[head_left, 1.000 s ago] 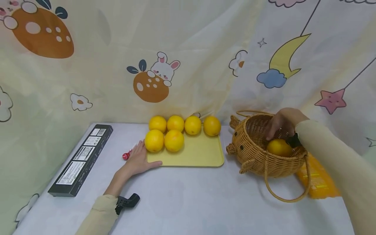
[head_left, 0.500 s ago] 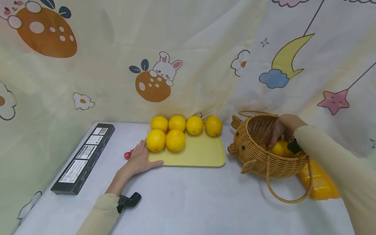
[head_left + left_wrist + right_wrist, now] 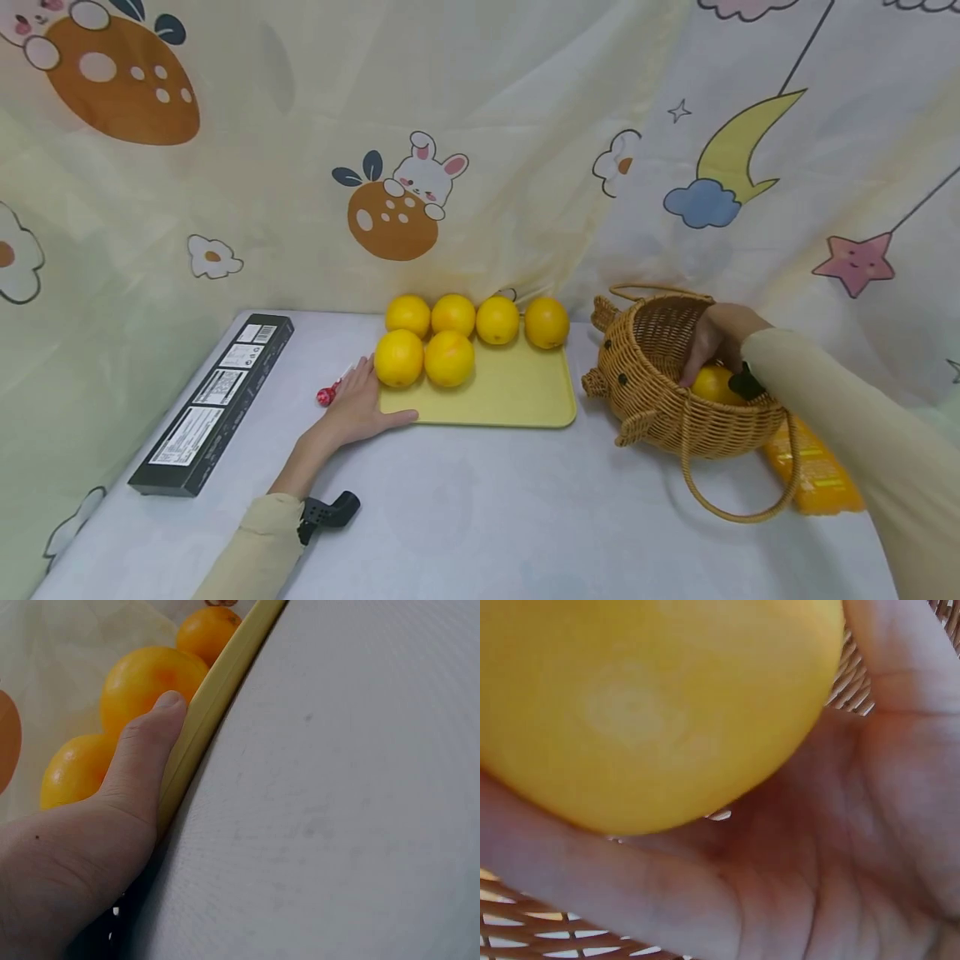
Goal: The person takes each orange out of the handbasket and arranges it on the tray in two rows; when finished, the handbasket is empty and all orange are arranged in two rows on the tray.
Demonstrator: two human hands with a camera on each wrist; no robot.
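Since the earlier frame, your right hand has sunk deeper into the wicker basket at right of frame; its fingers now curl around the orange there. Your left hand lies flat, steadying the yellow tray. Grasp step; next, lift clear of the rim.
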